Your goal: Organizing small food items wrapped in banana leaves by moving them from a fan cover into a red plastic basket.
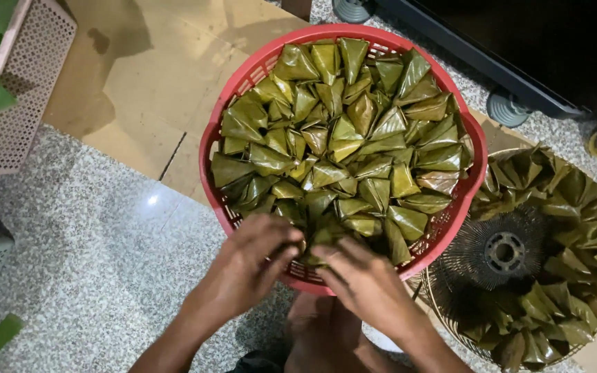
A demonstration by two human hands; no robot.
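A round red plastic basket stands on the floor, heaped with several green leaf-wrapped triangular parcels. My left hand and my right hand meet at the basket's near rim. Both have fingers curled around one leaf parcel between them, at the edge of the pile. My forearms come in from the bottom of the view.
A round wire rack at the right holds more leaf parcels around its rim. A pink perforated crate stands at the top left. A dark wheeled stand is at the top right. Speckled floor and flat cardboard lie to the left.
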